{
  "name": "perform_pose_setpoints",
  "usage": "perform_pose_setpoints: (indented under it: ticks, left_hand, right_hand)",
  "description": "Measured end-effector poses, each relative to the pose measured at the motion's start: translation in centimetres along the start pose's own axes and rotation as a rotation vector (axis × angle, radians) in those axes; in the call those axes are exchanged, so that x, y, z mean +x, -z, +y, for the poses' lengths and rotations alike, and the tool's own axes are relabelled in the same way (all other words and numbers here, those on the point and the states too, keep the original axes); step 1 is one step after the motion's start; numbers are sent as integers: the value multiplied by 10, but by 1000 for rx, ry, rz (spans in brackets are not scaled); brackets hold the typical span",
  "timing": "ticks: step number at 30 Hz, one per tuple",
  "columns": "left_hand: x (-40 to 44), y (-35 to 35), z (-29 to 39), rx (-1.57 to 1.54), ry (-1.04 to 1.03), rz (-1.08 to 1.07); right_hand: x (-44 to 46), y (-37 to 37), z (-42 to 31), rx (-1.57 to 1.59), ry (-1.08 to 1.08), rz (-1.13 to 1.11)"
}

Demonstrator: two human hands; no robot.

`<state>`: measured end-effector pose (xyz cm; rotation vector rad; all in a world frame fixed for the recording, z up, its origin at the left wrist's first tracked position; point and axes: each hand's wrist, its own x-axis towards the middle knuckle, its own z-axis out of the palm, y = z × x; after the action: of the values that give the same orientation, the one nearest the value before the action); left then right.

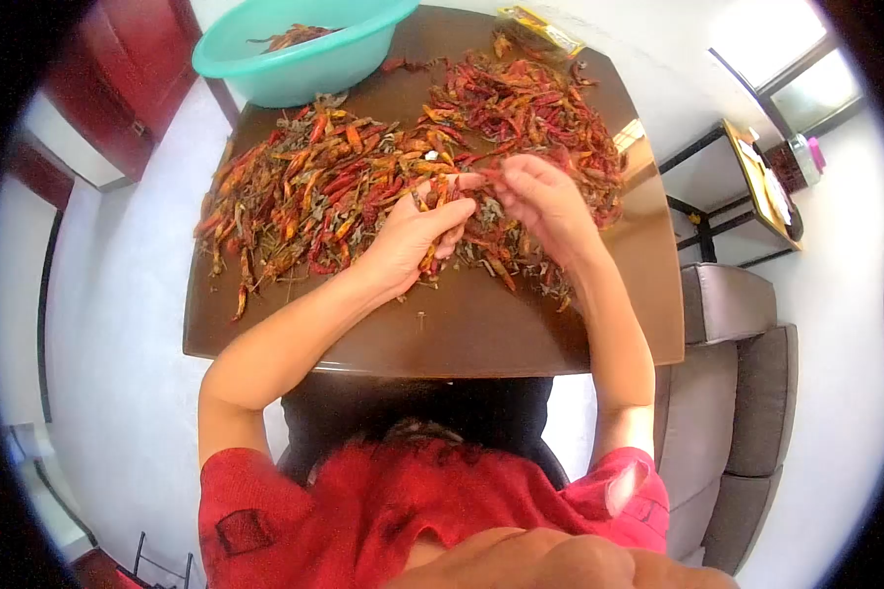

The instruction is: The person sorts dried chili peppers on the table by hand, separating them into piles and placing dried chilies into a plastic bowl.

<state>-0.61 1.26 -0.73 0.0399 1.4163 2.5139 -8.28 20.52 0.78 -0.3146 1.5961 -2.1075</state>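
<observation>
Dried chili peppers point(314, 187), red, orange and brown with bits of stem and leaf, lie heaped across the brown table point(481, 339). My left hand point(408, 236) is closed around several dried chilies, whose ends stick out above and below the fingers. Close beside it, my right hand point(545, 201) pinches thumb and fingers together at a dried red chili; its exact outline is partly hidden by the fingertips. Both hands hover over the near middle of the heap. A second, redder mass of chilies point(530, 108) spreads behind the right hand.
A turquoise basin point(304, 74) with some dried chilies inside stands at the table's back left. A yellow packet point(540, 29) lies at the back edge. To the right are a grey sofa point(702, 422) and a small side table point(756, 182) by the wall.
</observation>
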Motion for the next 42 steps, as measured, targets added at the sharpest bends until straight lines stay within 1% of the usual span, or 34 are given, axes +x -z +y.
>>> perform_pose_setpoints:
  ticks: [1, 3, 4, 5, 7, 8, 10, 12, 13, 14, 15, 16, 17, 18, 19, 21, 22, 23, 24, 25, 26, 27, 28, 29, 31, 32, 33, 34, 35, 37, 38, 39, 41, 42]
  left_hand:
    - [0, -1, 0, -14, -26, -13]
    - [0, -2, -2, 10, -29, 20]
    - [0, 1, -4, 28, -69, 67]
    - [1, 3, -5, 46, -110, 113]
    - [2, 6, -4, 80, -185, 174]
    - [3, 6, -2, 123, -232, 194]
    - [3, 5, 2, 166, -279, 215]
    - [2, 4, 4, 181, -313, 174]
    - [2, 3, 5, 181, -313, 173]
    - [1, 2, 6, 37, -212, 180]
    - [1, 2, 7, -107, -110, 187]
    - [2, 4, 6, -108, -112, 189]
    - [2, 7, 3, -134, -62, 143]
    - [1, 8, 3, -160, -13, 96]
    - [0, 7, 2, -160, -13, 96]
    - [-4, 3, 2, -238, 84, 111]
    - [-4, 5, 2, -248, 119, 99]
    - [-4, 5, 3, -251, 113, 100]
    - [-3, 3, 4, -233, 12, 124]
    - [-3, 1, 5, -214, -88, 150]
    - [-2, 1, 7, -85, -223, 169]
    - [-1, 3, 6, -89, -228, 171]
    - [1, 6, 4, 22, -341, 144]
    - [3, 9, 4, 135, -455, 120]
    - [5, 12, 9, 146, -472, 134]
    - [6, 12, 11, 58, -447, 174]
    - [6, 13, 13, -32, -420, 212]
    - [6, 15, 23, -95, -431, 285]
    - [9, 25, 29, -86, -471, 248]
    - [11, 33, 38, -134, -457, 233]
    - [10, 33, 37, -144, -456, 236]
    - [9, 32, 37, -184, -412, 254]
    - [10, 31, 35, -227, -371, 268]
    - [11, 31, 32, -235, -341, 265]
  right_hand:
    - [-1, -8, 4, -72, -40, -29]
    - [-5, -23, 17, 78, -54, -118]
    - [-10, -32, 14, 57, -95, -87]
    - [-10, -34, 18, 14, -112, -52]
    - [-12, -30, 14, -238, -136, -144]
    - [-13, -30, 16, -294, -113, -126]
    - [-14, -32, 15, -277, -96, -125]
    - [-14, -31, 17, -260, -82, -126]
    - [-13, -29, 21, -364, 27, -133]
    - [-12, -28, 23, -467, 137, -140]
    - [-12, -29, 24, -468, 137, -141]
    - [-13, -31, 26, -773, 475, -110]
    - [-13, -32, 27, -1070, 819, -74]
    - [-12, -33, 27, -1117, 940, -85]
    - [-15, -32, 24, -1118, 940, -85]
    - [-24, -32, 14, -1369, 1003, -137]
    - [-25, -35, 12, -1372, 1006, -141]
    - [-26, -40, 9, -1444, 991, -85]
    - [-25, -44, 7, -1514, 975, -29]
    - [-20, -43, 10, -1515, 980, -35]
    - [-12, -39, 18, -1209, 778, 78]
    - [-6, -40, 22, -902, 574, 179]
    - [-2, -40, 23, -610, 378, 115]
    - [-1, -38, 21, -617, 384, 106]
    - [0, -45, 8, 6, -8, 67]
    - [6, -45, 6, 60, 63, 60]
    - [21, -30, 8, 235, 90, 61]
    - [33, -18, -1, 217, 133, 153]
    - [39, -8, -9, 199, 179, 247]
    - [45, -3, -24, -160, 194, 239]
    - [52, 14, -25, -602, 215, 147]
    - [58, 18, -24, -607, 211, 147]
    - [68, 28, -19, -1515, 834, -144]
    - [63, 18, -29, -1654, 560, -215]
